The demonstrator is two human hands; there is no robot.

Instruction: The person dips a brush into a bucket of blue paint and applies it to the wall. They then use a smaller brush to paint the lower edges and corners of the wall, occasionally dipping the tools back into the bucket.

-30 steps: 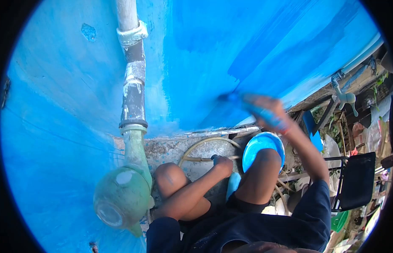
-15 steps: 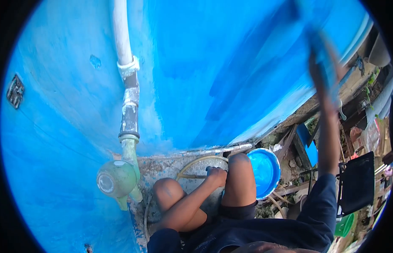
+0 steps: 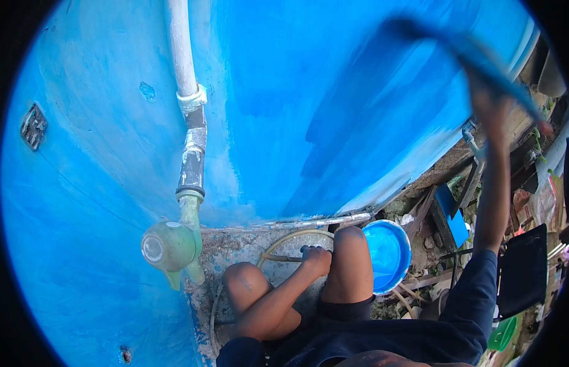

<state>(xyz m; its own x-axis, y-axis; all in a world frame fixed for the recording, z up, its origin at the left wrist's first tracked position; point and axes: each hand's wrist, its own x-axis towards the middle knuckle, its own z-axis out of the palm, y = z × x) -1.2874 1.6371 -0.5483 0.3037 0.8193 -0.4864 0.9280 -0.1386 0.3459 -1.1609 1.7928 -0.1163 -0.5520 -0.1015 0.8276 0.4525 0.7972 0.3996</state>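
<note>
My right hand [image 3: 493, 105] is raised at the upper right, wrapped round a long blue-coated brush [image 3: 480, 58]. The tool is smeared by motion, and its dark end lies over the blue wall [image 3: 266, 122], beside a darker band of wet paint. Low in the middle, my left hand [image 3: 318, 261] is closed next to my knee. A small dark end shows at its fingers, but I cannot make out what it is. A basin of blue paint [image 3: 394, 257] stands just right of that knee.
A white and grey pipe [image 3: 191, 140] runs down the wall to a greenish round pump [image 3: 169, 246]. A hose [image 3: 284, 237] curls on the concrete. At the right are a black chair [image 3: 521, 269], a blue board [image 3: 451, 214], a green bucket [image 3: 503, 333] and scrap wood.
My right hand has moved right and slightly down, and the brush has turned from near upright to a slant. My left hand has barely moved. The view has shifted slightly.
</note>
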